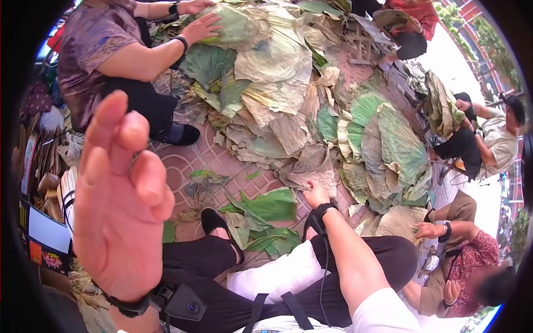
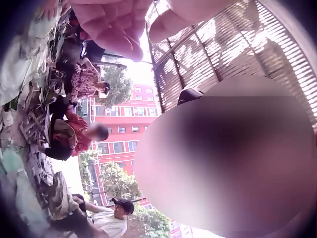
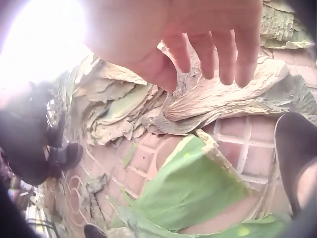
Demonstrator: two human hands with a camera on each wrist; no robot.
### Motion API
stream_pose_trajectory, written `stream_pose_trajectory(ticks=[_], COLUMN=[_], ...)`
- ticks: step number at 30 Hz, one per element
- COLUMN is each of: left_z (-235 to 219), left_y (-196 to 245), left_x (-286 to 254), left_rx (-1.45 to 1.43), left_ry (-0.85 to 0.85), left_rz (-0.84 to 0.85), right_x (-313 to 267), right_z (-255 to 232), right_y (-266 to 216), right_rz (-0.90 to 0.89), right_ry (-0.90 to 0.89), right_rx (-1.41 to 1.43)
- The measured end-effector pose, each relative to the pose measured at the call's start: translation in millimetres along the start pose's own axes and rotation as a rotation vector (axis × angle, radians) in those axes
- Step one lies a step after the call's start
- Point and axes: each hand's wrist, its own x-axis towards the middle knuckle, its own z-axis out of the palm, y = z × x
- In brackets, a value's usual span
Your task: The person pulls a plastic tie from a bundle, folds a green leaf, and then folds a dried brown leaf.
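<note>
My left hand (image 1: 119, 200) is raised close to the head camera, palm in view and fingers loosely bent, with nothing in it. In the left wrist view, part of that hand (image 2: 116, 25) shows along the top edge. Low over the ground, my right hand (image 1: 316, 194) reaches to the near edge of a dry, wrinkled brown leaf (image 1: 308, 166). The right wrist view has the right hand (image 3: 208, 47) with its fingers spread and pointing down over the pale dry leaf (image 3: 198, 106). A cut green leaf (image 3: 193, 183) lies on the paving nearer my feet.
Large dried leaves (image 1: 272, 61) are heaped ahead, with another stack (image 1: 383, 144) at the right. A person (image 1: 105, 61) at the far left touches the heap. Other people sit at the right, one in a patterned red shirt (image 1: 472, 261). Red tiles (image 1: 194, 150) pave the ground.
</note>
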Motion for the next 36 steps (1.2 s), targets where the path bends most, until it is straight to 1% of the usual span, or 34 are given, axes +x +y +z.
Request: stream_pose_trajectory(ticks=[2,3,4,5,6,7,8,9,10,11,12,14,15,16,18,19,20,22,24,25,26,28,30,32,33,34,36], left_z=[-5,-5,-5,-6,-8,-12,-17,-24,-26,-25,-25,-22,-19,-16,-5,3,10,23,28,25,23,16,18,29,28,29,26], left_y=[-24,-29,-33,-36,-37,-38,-39,-43,-47,-48,-48,-45,-43,-41,-37,-34,-34,-38,-51,-60,-72,-91,-100,-96,-97,-97,-99], left_x=[-1,2,8,13,19,25,29,31,32,32,32,32,31,29,26,25,23,19,17,14,16,17,16,9,9,9,11], left_rx=[0.209,0.208,0.2,0.196,0.202,0.288,0.37,0.416,0.413,0.435,0.455,0.427,0.43,0.433,0.398,0.374,0.375,0.342,0.316,0.345,0.371,0.527,0.505,0.463,0.387,0.273,0.115], left_ry=[0.148,0.153,0.261,0.369,0.368,0.289,0.208,0.191,0.188,0.228,0.266,0.243,0.23,0.219,0.197,0.172,0.16,0.049,-0.027,-0.052,-0.085,-0.125,-0.211,-0.244,-0.285,-0.27,-0.249], left_rz=[-0.198,-0.212,-0.252,-0.289,-0.3,-0.231,-0.161,-0.144,-0.155,-0.213,-0.265,-0.259,-0.251,-0.243,-0.23,-0.231,-0.202,-0.215,-0.233,-0.245,-0.249,-0.382,-0.497,-0.592,-0.673,-0.742,-0.773], right_x=[2,4,6,7,10,18,25,30,32,33,32,35,34,28,17,19,20,9,-31,-34,-55,-99,-125,-166,-181,-193,-205], right_z=[5,10,13,18,23,32,37,39,41,49,48,37,31,12,-28,-42,-59,-99,-156,-172,-191,-218,-219,-219,-216,-211,-200], right_y=[-2,-7,-12,-18,-22,-23,-26,-31,-33,-25,-23,-23,-20,-32,-56,-61,-67,-86,-110,-111,-122,-142,-152,-167,-172,-175,-180], right_rz=[-0.08,-0.052,-0.045,-0.163,-0.279,-0.368,-0.359,-0.394,-0.429,-0.45,-0.443,-0.429,-0.567,-0.578,-0.392,-0.427,-0.332,-0.38,-0.3,-0.352,-0.401,-0.535,-0.93,-1.037,-1.085,-1.125,-1.226], right_ry=[-0.019,-0.047,-0.056,-0.022,0.012,0.041,0.032,-0.019,-0.068,0.006,0.01,0.041,0.265,0.28,0.221,0.321,0.305,0.206,-0.093,-0.178,-0.197,-0.149,0.05,0.053,0.072,0.086,0.262], right_rx=[-0.238,-0.293,-0.291,-0.391,-0.489,-0.511,-0.509,-0.582,-0.655,-0.663,-0.664,-0.585,-0.472,-0.482,-0.084,0.05,0.143,0.535,0.78,0.819,0.841,0.721,0.52,0.412,0.365,0.317,0.162])
